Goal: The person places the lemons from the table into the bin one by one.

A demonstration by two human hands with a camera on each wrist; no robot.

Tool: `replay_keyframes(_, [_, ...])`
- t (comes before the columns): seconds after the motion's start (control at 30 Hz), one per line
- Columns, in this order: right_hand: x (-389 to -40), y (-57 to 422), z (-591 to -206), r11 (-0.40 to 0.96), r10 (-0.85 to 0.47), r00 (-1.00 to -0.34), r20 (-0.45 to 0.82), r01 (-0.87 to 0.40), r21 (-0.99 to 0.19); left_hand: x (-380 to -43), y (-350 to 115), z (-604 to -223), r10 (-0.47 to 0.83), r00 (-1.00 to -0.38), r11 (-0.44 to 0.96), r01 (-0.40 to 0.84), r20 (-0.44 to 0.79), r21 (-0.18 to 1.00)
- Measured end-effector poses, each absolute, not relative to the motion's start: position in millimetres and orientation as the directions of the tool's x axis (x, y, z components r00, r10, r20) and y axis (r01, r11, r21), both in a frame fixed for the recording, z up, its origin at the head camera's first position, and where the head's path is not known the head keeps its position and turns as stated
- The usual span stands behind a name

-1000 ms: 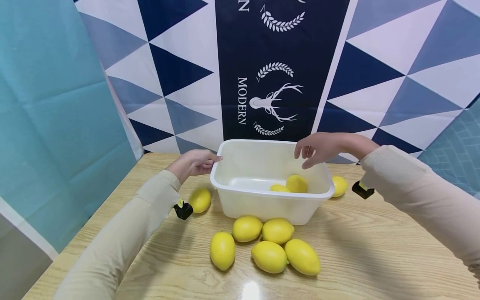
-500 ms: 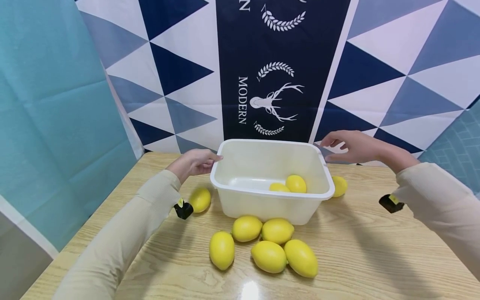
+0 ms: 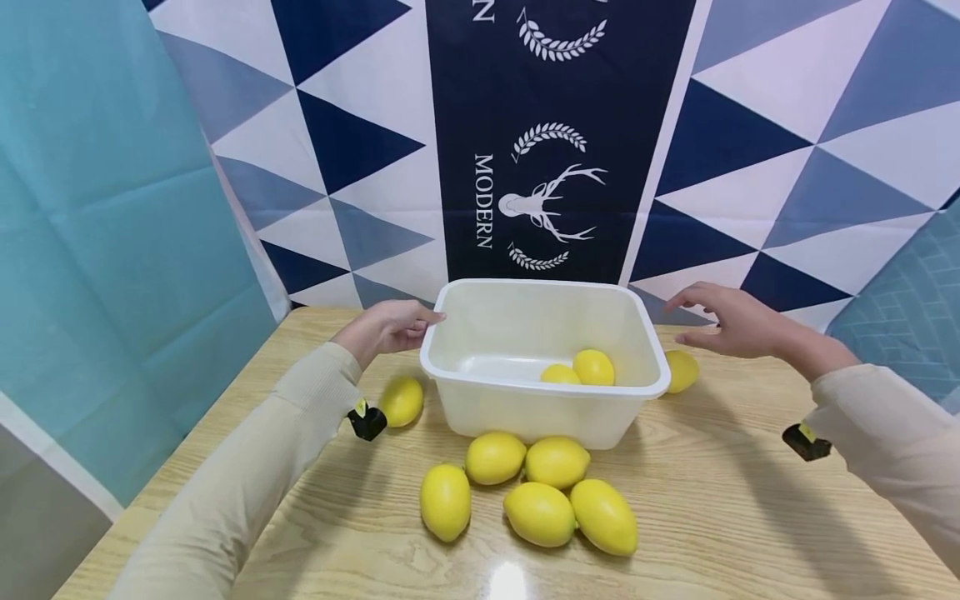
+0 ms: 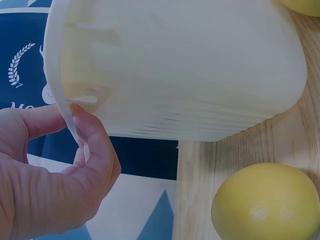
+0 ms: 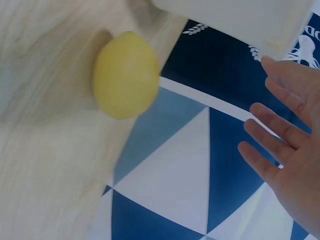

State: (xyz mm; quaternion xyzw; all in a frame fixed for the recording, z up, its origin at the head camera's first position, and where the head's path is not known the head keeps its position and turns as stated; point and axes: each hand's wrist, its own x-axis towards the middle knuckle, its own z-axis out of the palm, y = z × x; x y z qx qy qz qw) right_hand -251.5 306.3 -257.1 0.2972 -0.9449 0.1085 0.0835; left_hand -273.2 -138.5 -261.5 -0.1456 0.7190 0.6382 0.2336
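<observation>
A white plastic bin (image 3: 491, 408) stands near the back of the table, with two lemons (image 3: 594, 367) inside at its right. My left hand (image 3: 392, 325) pinches the bin's left rim between thumb and fingers, plain in the left wrist view, where a lemon (image 4: 267, 202) lies below it on the wood. Off the bin's right side my right hand (image 3: 738, 321) hovers with spread, relaxed fingers and holds nothing. Under it, a lemon (image 5: 126, 76) rests on the table beside the bin, partly hidden by the bin in the head view.
In front of the bin several lemons (image 3: 538, 514) lie in a loose cluster on the wooden table (image 3: 360, 533). A patterned cloth (image 3: 360, 125) hangs right behind the table, and a teal cloth (image 3: 112, 208) hangs at the left.
My right hand has moved from over the bin's right end out to the right and slightly lower, past the rim. The left hand keeps its hold on the rim.
</observation>
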Motion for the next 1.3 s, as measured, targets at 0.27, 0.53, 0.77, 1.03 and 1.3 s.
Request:
replay_keyframes(0.27, [-258.1, 310.8, -283.5, 0.740, -0.615, -0.718, 0.327, -0.668, -0.075, -273.4, -138.5, -261.7, 0.068, -0.852, 0.153, -0.506, -0.520, 0.849])
replay_keyframes(0.53, [-257.6, 325.2, -305.7, 0.692, -0.680, -0.652, 0.336, -0.722, 0.000, -275.5, -134.8, -259.0, 0.070, -0.848, 0.165, -0.510, -0.525, 0.844])
replay_keyframes(0.77, [-258.9, 336.1, -316.9, 0.655, -0.716, -0.594, 0.367, -0.753, 0.058, -276.0, -134.5, -258.8, 0.069, -0.851, 0.168, -0.504, -0.520, 0.847])
replay_keyframes(1.03, [-261.2, 334.9, -327.0, 0.629, -0.742, -0.564, 0.364, -0.773, 0.085, -275.3, -136.8, -263.0, 0.048, -0.858, 0.177, -0.496, -0.511, 0.850])
replay_keyframes(1.3, [-268.3, 333.2, -336.7, 0.605, -0.752, -0.545, 0.370, -0.794, 0.059, -274.1, -136.3, -261.2, 0.039, -0.853, 0.178, -0.506, -0.520, 0.844])
